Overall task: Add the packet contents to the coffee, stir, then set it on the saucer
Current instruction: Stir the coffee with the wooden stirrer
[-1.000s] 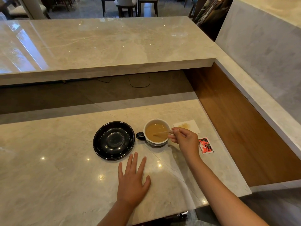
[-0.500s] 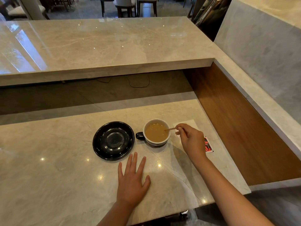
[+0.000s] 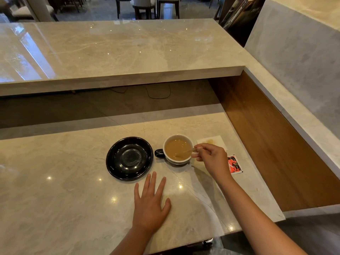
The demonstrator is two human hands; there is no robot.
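Note:
A cup [image 3: 178,161] with a dark handle on its left holds light brown coffee and stands on the marble counter. My right hand [image 3: 211,159] is just right of the cup, pinching a thin wooden stirrer [image 3: 184,153] whose tip dips into the coffee. An empty black saucer [image 3: 129,158] lies to the left of the cup, apart from it. A red packet [image 3: 234,164] lies on the counter behind my right hand, partly hidden. My left hand [image 3: 150,205] rests flat on the counter below the saucer, fingers spread.
A stained white napkin [image 3: 214,141] lies behind the cup. A raised marble ledge [image 3: 119,76] runs across the back, a wooden side panel [image 3: 266,144] bounds the right. The counter's front edge [image 3: 193,242] is near my arms.
My right hand has swung the stirrer around inside the cup, from the near side to the right rim and back into the coffee. My left hand, the cup and the saucer have stayed put.

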